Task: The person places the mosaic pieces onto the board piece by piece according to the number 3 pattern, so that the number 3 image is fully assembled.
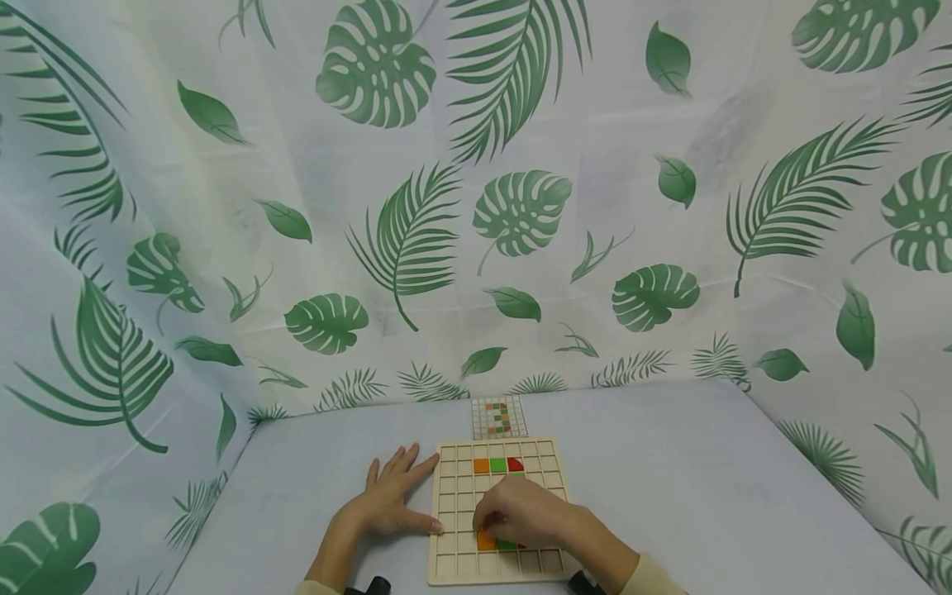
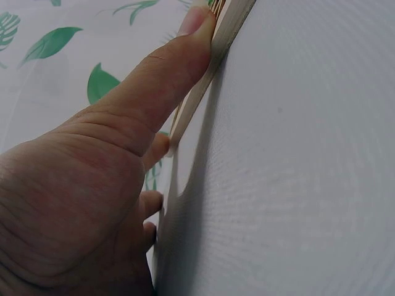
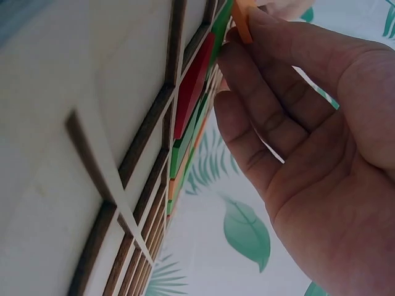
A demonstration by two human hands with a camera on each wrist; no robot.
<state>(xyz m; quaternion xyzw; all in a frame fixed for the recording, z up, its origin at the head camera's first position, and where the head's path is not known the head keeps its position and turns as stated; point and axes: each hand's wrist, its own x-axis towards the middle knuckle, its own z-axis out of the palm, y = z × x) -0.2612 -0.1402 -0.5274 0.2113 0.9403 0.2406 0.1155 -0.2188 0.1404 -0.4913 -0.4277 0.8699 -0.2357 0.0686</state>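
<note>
A wooden grid board (image 1: 455, 541) lies on the table with coloured tiles in some cells. Near its far side an orange tile (image 1: 482, 465), a green tile (image 1: 498, 465) and a red tile with a rounded corner (image 1: 516, 465) sit in one row. My left hand (image 1: 387, 500) is spread, its thumb (image 2: 179, 61) and forefinger touching the board's left edge. Above the nearer tiles is my right hand (image 1: 521, 512), pinching an orange tile (image 3: 242, 23) between thumb and fingers. In the right wrist view a red tile (image 3: 192, 89) sits in the grid below the fingers. The right hand hides several cells.
Behind the board lies a small pattern card (image 1: 480, 420) printed with a grid and coloured squares. A pale cloth covers the table (image 1: 669, 471). White curtains with green leaves (image 1: 595, 207) stand at the back and both sides.
</note>
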